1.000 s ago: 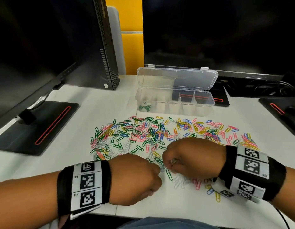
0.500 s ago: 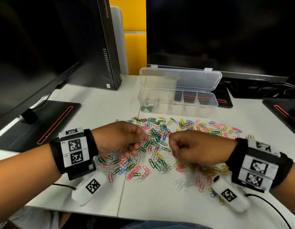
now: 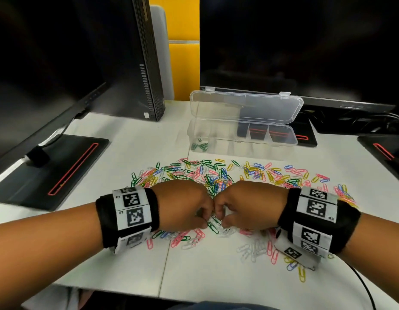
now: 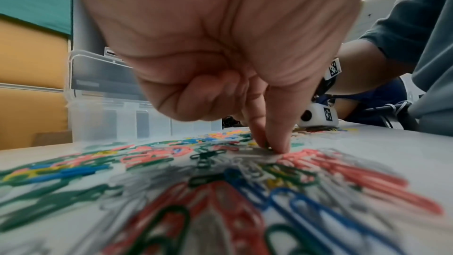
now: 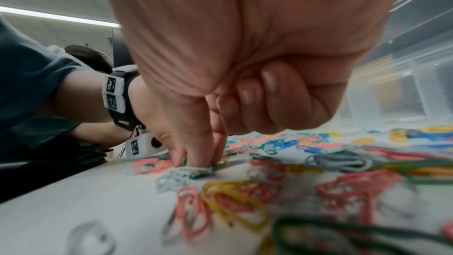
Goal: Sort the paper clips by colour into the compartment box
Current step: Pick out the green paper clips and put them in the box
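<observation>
Several coloured paper clips (image 3: 216, 175) lie spread over the white table. Behind them stands the clear compartment box (image 3: 250, 151) with its lid (image 3: 245, 106) up; green clips (image 3: 199, 147) lie in its leftmost compartment. Both hands are down on the near part of the pile, knuckles touching. My left hand (image 3: 203, 218) pinches a green clip between thumb and forefinger (image 4: 272, 145), its other fingers curled. My right hand (image 3: 219, 218) pinches down on a green clip among white ones (image 5: 206, 162). Whether the curled fingers hold more clips is hidden.
A black monitor base (image 3: 53, 171) lies at the left and a PC tower (image 3: 147, 63) at the back left. Dark screens fill the back, and another base (image 3: 384, 151) sits at the right. A cable (image 3: 361, 285) runs off the front edge.
My left hand came back from the left of the pile toward the near middle. Both hands dropped onto the clips and now meet knuckle to knuckle.
</observation>
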A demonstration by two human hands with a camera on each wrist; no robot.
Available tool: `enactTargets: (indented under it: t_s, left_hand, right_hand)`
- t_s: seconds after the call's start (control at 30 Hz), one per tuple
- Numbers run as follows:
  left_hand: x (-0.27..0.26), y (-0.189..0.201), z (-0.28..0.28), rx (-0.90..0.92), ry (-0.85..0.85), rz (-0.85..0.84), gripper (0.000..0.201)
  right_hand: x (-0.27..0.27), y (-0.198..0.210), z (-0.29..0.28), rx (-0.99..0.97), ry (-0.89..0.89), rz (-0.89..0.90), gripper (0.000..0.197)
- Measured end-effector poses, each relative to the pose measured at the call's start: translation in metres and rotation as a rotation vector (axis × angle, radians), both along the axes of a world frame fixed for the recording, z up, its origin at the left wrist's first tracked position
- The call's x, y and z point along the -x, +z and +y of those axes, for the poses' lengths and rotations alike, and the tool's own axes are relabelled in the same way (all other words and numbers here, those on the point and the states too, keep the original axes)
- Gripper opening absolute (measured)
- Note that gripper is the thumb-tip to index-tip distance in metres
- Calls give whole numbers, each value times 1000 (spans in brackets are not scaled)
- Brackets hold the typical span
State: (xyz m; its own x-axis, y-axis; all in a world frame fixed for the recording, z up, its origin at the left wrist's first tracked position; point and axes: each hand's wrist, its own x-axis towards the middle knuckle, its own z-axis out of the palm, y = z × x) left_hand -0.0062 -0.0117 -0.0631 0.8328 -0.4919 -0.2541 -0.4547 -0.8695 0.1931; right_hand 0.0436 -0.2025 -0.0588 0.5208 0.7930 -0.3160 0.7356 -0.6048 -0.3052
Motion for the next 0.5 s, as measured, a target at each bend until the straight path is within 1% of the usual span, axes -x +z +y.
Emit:
enactTargets:
  t_s: [0.1, 0.17, 0.2, 0.23, 0.27, 0.3, 0.33, 0.37, 0.4, 0.43, 0.5]
  left_hand:
    - [0, -2, 8, 34, -14, 33, 13]
    - [-2, -2, 15, 107, 51, 134, 9]
    - [-3, 0, 19, 182, 124, 207, 9]
    - [-6, 1, 22, 293, 225, 304, 11]
    - [-7, 3, 25, 441, 332, 416, 9]
    - [-7, 5, 27, 617, 430, 535, 7]
    - [-7, 7, 27, 801, 500, 635, 8]
    - [-7, 8, 28, 974, 541, 708, 12]
    - [-8, 8, 29, 1106, 556, 753, 16]
    - [-9, 8, 29, 1200, 554, 782, 20]
    - [-12, 6, 28, 1295, 541, 818, 23]
  right_hand:
    - [-4, 3, -3, 11, 1, 31, 4]
    - [-7, 6, -9, 11, -16, 46, 2]
    - [-9, 7, -12, 6, -9, 41, 3]
    - [-9, 9, -14, 2, 4, 40, 5]
    - [-9, 10, -15, -4, 15, 41, 7]
    - [-9, 11, -15, -8, 25, 41, 8]
    - [-8, 11, -14, -9, 37, 37, 10]
    - [-7, 11, -13, -9, 49, 31, 10]
    - [-7, 9, -12, -4, 66, 25, 11]
    - [-6, 9, -11, 6, 82, 20, 13]
    - [-4, 9, -10, 34, 100, 7, 15]
